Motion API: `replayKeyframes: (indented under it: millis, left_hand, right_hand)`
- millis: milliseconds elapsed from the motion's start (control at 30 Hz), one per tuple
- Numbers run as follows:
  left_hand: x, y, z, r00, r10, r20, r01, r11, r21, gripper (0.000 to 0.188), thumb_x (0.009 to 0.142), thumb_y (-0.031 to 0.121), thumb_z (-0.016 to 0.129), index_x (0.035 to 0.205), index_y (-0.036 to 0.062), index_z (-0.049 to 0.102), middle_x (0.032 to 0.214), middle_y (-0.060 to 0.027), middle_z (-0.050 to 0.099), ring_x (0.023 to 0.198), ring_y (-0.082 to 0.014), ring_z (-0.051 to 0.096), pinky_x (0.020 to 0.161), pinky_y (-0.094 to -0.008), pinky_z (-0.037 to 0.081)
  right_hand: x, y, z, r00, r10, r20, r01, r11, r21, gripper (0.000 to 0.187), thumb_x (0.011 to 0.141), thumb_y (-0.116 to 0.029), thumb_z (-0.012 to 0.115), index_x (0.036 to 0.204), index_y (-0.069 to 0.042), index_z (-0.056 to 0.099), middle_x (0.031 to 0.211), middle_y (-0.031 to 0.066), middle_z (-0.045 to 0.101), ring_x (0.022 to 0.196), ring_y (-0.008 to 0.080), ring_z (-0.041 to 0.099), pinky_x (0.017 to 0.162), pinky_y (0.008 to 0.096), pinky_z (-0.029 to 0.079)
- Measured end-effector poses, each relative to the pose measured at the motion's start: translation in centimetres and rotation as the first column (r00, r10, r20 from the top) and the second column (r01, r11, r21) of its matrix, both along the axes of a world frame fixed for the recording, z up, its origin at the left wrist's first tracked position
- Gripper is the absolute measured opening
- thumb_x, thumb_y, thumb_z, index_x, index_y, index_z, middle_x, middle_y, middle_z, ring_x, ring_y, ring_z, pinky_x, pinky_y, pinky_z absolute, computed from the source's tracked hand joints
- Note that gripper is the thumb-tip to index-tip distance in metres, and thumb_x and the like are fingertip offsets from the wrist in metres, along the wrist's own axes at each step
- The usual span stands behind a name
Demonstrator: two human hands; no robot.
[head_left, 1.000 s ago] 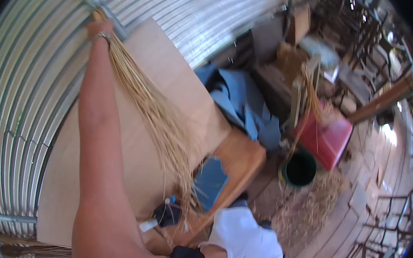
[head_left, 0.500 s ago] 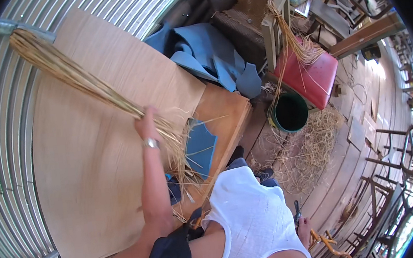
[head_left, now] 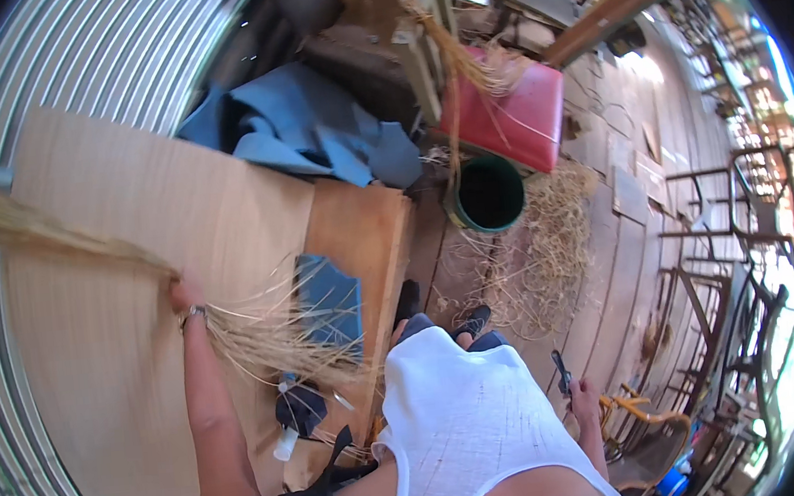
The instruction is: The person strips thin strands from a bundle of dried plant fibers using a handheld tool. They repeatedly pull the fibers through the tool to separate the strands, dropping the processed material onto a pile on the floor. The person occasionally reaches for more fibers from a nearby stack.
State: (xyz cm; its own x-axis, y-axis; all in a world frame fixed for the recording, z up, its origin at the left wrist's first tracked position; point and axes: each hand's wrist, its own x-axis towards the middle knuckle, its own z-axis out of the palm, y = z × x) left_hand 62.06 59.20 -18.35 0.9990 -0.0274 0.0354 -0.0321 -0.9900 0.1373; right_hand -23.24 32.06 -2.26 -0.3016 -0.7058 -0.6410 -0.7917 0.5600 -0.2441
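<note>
A person in a white vest (head_left: 470, 413) stands beside a wooden surface (head_left: 351, 219), the left hand (head_left: 186, 295) at nine o'clock of the view, clasped around a bundle (head_left: 61, 232) of tan fibres. From that grip the bundle stretches toward ten o'clock across a pale board (head_left: 105, 391), its far end blurred, while loose strands fan toward four o'clock, partly over a blue sheet (head_left: 335, 297) on the surface. Between four and five o'clock, the right hand (head_left: 584, 402) grasps a dark tool (head_left: 560, 369), too small to identify. Blue fabric (head_left: 309, 127) lies crumpled at eleven, a red seat (head_left: 510, 127) bearing more fibres stands between one and two, a green bucket (head_left: 489, 193) sits at two, and scraps (head_left: 560, 256) litter the plank floor (head_left: 605, 319) at three.
</note>
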Motion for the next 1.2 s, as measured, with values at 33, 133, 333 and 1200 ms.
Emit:
replayKeyframes:
  millis: [33, 133, 333, 1200]
  left_hand:
    - [0.0, -0.4, -0.4, 0.997, 0.038, -0.07, -0.04, 0.999, -0.016, 0.058, 0.087, 0.054, 0.048, 0.09, -0.0012, 0.065, 0.086, -0.0218, 0.067, 0.08, -0.0415, 0.064, 0.069, -0.0496, 0.051]
    - [0.2, -2.1, -0.5, 0.987, -0.001, -0.16, -0.012, 0.997, -0.08, 0.063, 0.089, 0.056, 0.043, 0.089, -0.0028, 0.065, 0.088, -0.0245, 0.067, 0.084, -0.0417, 0.065, 0.072, -0.0485, 0.051]
    - [1.6, -0.9, -3.3, 0.95, 0.206, -0.235, -0.201, 0.979, 0.044, 0.074, 0.077, 0.064, 0.049, 0.096, -0.0055, 0.064, 0.098, -0.023, 0.065, 0.093, -0.036, 0.063, 0.078, -0.044, 0.05]
    - [-31.4, -33.2, -6.8, 0.579, -0.272, -0.769, -0.066, 0.924, -0.376, 0.122, 0.056, 0.057, 0.082, 0.139, -0.0115, 0.025, 0.142, -0.0244, 0.035, 0.132, -0.0311, 0.036, 0.109, -0.0407, 0.029]
  right_hand:
    - [0.4, -0.2, 0.2, 1.0, 0.005, -0.002, -0.005, 1.0, 0.0, 0.023, 0.09, -0.024, 0.055, 0.083, -0.002, 0.052, 0.064, 0.0096, 0.06, 0.042, 0.0156, 0.055, 0.038, 0.0287, 0.043]
    - [4.5, -0.5, 3.1, 1.0, 0.006, -0.029, -0.007, 1.0, -0.014, 0.023, 0.09, -0.023, 0.055, 0.083, -0.001, 0.053, 0.065, 0.0102, 0.061, 0.044, 0.0155, 0.055, 0.039, 0.0293, 0.043]
    - [0.2, 0.3, -0.8, 0.986, -0.107, 0.124, 0.11, 0.994, -0.02, 0.024, 0.09, -0.022, 0.056, 0.082, 0.0, 0.053, 0.064, 0.0092, 0.058, 0.048, 0.0157, 0.057, 0.04, 0.0294, 0.046]
    - [-12.7, 1.2, -7.8, 0.86, -0.442, 0.256, 0.444, 0.894, 0.052, 0.023, 0.093, -0.02, 0.052, 0.077, -0.006, 0.043, 0.052, 0.0084, 0.051, 0.035, 0.016, 0.047, 0.03, 0.0284, 0.035]
